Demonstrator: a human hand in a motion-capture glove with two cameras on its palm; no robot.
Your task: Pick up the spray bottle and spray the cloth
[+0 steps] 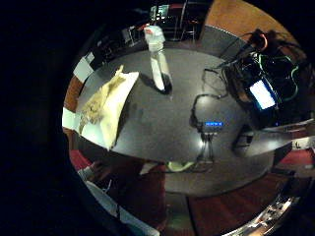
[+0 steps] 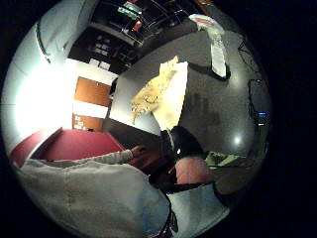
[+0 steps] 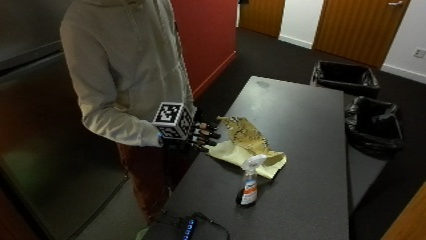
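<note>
One spray bottle [image 3: 249,186] upright on dark table [image 3: 306,130], beside yellow cloth [image 3: 247,145]. Gloved right hand [image 3: 202,135] at table edge, fingers loosely extended, holding nothing.

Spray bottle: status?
Gloved right hand open, holding nothing, at table edge. Spray bottle upright, untouched, beside cloth. Nothing in the way.

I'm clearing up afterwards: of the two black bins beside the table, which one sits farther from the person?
The upright square bin near the orange doors; the other, slumped bin lies nearer, alongside the table.
</note>
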